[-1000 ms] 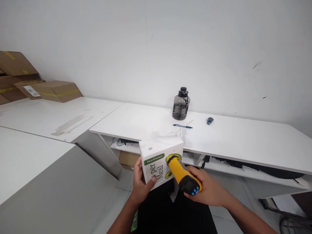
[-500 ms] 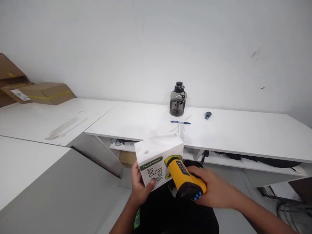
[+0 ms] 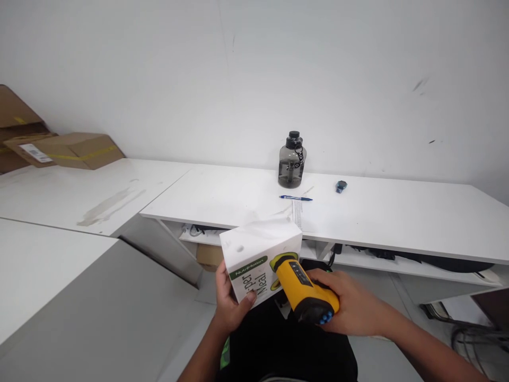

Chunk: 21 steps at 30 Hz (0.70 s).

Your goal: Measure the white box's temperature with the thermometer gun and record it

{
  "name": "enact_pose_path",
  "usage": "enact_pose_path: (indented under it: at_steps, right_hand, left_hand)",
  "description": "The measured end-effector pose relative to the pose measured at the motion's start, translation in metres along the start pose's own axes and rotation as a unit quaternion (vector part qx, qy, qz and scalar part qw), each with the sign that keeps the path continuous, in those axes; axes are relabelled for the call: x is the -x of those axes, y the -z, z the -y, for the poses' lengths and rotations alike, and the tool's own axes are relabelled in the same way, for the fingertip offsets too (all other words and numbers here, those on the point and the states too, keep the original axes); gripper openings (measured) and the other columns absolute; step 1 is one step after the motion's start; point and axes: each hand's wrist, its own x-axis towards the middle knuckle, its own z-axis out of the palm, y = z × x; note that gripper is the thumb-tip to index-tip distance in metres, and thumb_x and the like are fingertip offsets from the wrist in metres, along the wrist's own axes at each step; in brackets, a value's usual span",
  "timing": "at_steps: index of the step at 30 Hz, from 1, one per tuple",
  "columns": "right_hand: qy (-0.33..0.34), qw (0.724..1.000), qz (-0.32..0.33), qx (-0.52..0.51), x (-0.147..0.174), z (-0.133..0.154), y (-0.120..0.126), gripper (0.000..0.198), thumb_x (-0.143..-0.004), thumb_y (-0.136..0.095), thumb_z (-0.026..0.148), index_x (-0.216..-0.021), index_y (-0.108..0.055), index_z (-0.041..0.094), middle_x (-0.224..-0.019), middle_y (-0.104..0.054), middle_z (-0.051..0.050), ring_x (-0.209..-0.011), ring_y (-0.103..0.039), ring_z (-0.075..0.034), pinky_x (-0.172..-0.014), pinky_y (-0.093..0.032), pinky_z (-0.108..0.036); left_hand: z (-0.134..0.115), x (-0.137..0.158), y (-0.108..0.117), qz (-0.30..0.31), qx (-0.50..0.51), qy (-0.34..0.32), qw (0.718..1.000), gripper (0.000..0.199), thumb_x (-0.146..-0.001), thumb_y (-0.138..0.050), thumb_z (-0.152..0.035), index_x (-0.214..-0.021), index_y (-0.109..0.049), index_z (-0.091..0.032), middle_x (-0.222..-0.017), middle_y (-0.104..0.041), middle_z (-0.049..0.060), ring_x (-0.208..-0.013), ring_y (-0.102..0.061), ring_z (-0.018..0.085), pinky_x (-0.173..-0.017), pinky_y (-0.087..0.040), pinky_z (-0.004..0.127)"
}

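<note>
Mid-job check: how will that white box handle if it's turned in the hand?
The white box is probably fairly stiff, since its faces look mostly flat and its edges straight. It seems light enough for one-handed holding, as only the left hand holds it. It might twist, that grip being near one end.

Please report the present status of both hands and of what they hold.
Left hand gripping white rectangular printed box. Right hand gripping yellow-and-black handheld device, front end towards the box. Box's printed side partly hidden behind device.
</note>
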Motion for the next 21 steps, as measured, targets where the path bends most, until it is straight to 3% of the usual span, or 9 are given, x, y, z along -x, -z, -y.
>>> enact_pose_path:
  at_steps: [21]
  right_hand:
    - [-0.016, 1.000, 0.019, 0.018, 0.0038, -0.0021, 0.0041, 0.053, -0.062, -0.066, 0.021, -0.115, -0.060, 0.024, -0.092, -0.071, 0.000, -0.070, -0.063, -0.017, -0.058, -0.042, -0.024]
  left_hand:
    - [0.0001, 0.0016, -0.0026, 0.001, -0.001, 0.008, 1.000, 0.090, -0.062, -0.078, -0.046, -0.135, -0.032, -0.021, -0.127, -0.057, 0.019, -0.104, -0.064, 0.032, -0.076, -0.058, 0.040]
